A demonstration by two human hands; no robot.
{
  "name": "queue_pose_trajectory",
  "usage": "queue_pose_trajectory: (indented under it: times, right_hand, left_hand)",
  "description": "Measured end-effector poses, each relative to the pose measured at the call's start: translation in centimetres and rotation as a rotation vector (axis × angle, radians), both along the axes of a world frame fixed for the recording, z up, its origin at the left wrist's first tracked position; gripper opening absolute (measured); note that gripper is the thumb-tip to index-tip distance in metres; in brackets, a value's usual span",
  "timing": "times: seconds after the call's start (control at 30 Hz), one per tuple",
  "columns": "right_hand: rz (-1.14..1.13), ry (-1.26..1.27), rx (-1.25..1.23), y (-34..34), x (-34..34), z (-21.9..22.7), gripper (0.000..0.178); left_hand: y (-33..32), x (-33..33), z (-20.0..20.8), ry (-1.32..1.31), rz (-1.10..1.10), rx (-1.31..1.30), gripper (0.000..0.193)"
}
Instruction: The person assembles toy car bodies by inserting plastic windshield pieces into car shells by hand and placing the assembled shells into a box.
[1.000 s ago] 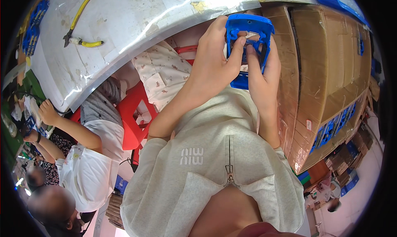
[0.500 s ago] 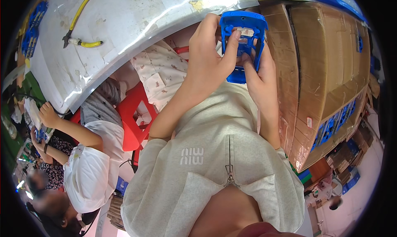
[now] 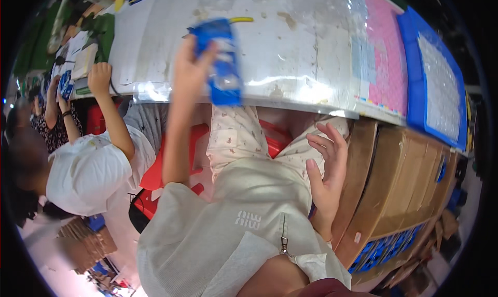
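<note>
My left hand (image 3: 193,64) is closed on a blue plastic housing (image 3: 226,64), lifted over the front edge of the white worktable and blurred by motion. Behind the housing, the yellow handle of the pliers (image 3: 242,19) pokes out; the rest of that tool is hidden. Above my lap, close to a cardboard box, my right hand (image 3: 328,175) is raised with its fingers apart and holds nothing.
The white worktable (image 3: 290,53) spans the front. At right stand a blue tray (image 3: 415,84) and large cardboard boxes (image 3: 399,178) containing blue parts. A co-worker in a white shirt (image 3: 91,172) sits at left, near a red stool (image 3: 155,165).
My left hand has carried the blue housing leftward, from beside the boxes to over the table edge. My right hand has let go of it and dropped lower. The view has turned right.
</note>
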State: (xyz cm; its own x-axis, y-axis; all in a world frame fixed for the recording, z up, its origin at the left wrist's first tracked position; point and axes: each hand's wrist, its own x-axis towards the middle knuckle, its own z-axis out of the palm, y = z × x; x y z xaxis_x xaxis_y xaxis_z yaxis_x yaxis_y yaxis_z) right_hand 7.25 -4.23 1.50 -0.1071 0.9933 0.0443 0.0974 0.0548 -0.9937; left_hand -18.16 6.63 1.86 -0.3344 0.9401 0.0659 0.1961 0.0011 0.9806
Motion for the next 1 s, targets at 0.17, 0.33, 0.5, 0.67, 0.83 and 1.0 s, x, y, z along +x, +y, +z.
queue_pose_trajectory:
  times: [0.17, 0.33, 0.5, 0.67, 0.83, 1.0]
  right_hand:
    - [-0.016, 0.058, -0.026, 0.8, -0.8, -1.0, 0.043]
    - [-0.013, 0.011, 0.019, 0.8, -0.6, -1.7, 0.038]
    - [-0.087, -0.071, 0.011, 0.1, 1.1, -2.3, 0.035]
    - [-0.240, -0.139, 0.022, -1.8, 3.8, -2.2, 0.032]
    - [-0.405, -0.336, -0.004, -6.6, 8.7, 1.1, 0.027]
    - [-0.742, -0.860, 0.029, -10.6, 16.2, 6.9, 0.015]
  left_hand:
    - [5.9, -19.8, -2.7, 0.377, 0.089, -0.197, 0.020]
    - [8.5, -22.8, -2.5, 0.867, 0.200, -0.667, 0.039]
    - [12.0, -13.2, -1.3, 1.278, 0.243, 0.495, 0.045]
    - [17.3, -9.7, -3.4, 1.239, -0.356, 0.458, 0.014]
    - [15.9, -10.6, -2.5, 1.153, -0.031, 0.662, 0.017]
    - [12.3, -4.2, 1.3, 1.160, 0.112, 0.700, 0.015]
